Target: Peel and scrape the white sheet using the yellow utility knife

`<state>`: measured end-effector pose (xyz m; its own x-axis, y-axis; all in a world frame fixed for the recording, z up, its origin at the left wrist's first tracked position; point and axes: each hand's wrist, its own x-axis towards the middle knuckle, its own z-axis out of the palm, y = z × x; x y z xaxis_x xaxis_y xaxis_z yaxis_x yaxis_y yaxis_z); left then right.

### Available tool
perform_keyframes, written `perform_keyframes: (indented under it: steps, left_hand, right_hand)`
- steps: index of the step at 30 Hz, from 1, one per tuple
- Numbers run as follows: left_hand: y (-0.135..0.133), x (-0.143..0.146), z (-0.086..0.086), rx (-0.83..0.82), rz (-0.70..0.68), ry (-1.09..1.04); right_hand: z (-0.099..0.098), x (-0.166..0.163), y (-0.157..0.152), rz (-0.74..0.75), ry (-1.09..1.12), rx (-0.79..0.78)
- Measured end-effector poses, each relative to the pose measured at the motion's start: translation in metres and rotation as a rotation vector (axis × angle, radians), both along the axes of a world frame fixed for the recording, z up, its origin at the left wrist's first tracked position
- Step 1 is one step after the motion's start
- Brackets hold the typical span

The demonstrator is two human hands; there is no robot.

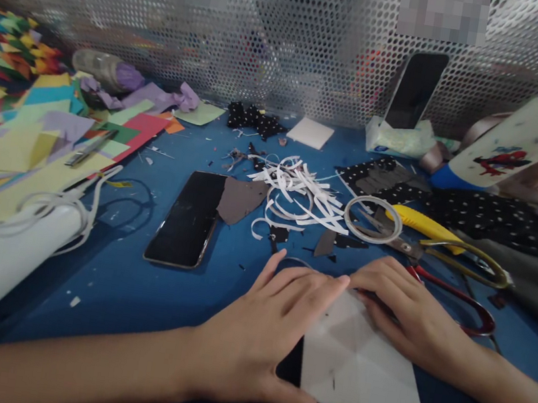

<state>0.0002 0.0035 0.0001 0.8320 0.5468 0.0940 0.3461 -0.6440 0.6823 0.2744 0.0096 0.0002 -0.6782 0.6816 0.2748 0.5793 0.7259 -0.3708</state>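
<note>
You are resting your left hand [269,333] over the left edge of the white, creased, flat paper sheet [365,371], its fingers spreading wide. Your right hand [404,309] is touching the upper right edge with bent fingers; whether they are pinching it, I cannot tell. The sheet is lying on the blue bench [133,296], between your hands and nearer to you. Beyond them, the curly white paper strips [305,197] are lying heaped.
</note>
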Motion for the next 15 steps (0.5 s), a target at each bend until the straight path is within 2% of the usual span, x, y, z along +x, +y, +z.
perform_keyframes:
  steps: [15]
  left_hand:
    - [-0.0002, -0.0007, 0.0, 0.008, -0.01, -0.009]
  right_hand:
    - [0.0005, -0.0043, -0.0009, 0.023, -0.016, 0.006]
